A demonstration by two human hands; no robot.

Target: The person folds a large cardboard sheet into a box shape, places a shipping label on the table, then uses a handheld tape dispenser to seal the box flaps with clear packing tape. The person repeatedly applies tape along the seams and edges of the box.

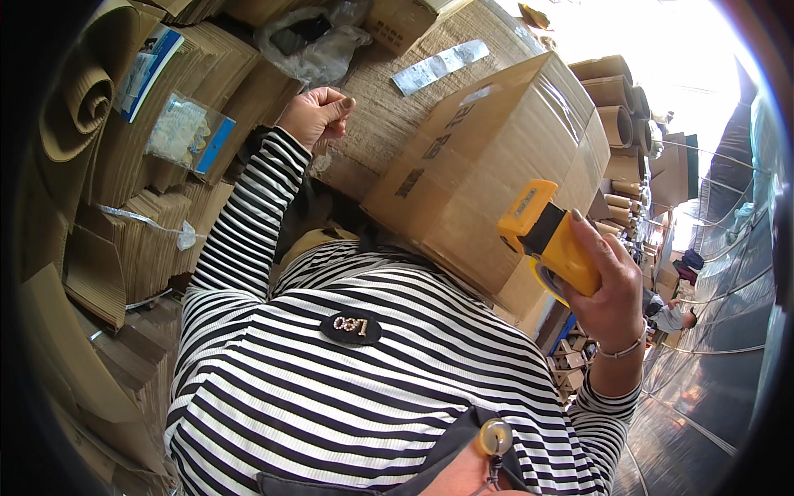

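Observation:
My right hand [605,285] grips a yellow tape dispenser [567,251] with a roll of tape in it, raised over the near right side of a large cardboard box [484,161]. Clear tape shines on one face of the box, and printed writing shows on another. To the left of the box, my left hand [319,118] is closed, thumb against the curled fingers, above the edge of a worn wooden table [372,93]. Nothing is seen between its fingers. A strip of printed plastic film [440,67] lies on the table beyond the box.
Stacked flat cardboard [155,229], a cardboard roll [93,93] and a plastic packet of small parts [180,133] are at the left. A clear plastic bag [322,46] and another carton [403,22] stand farther back. Cardboard tubes [614,124] are stacked at the right; a person [670,316] is far off.

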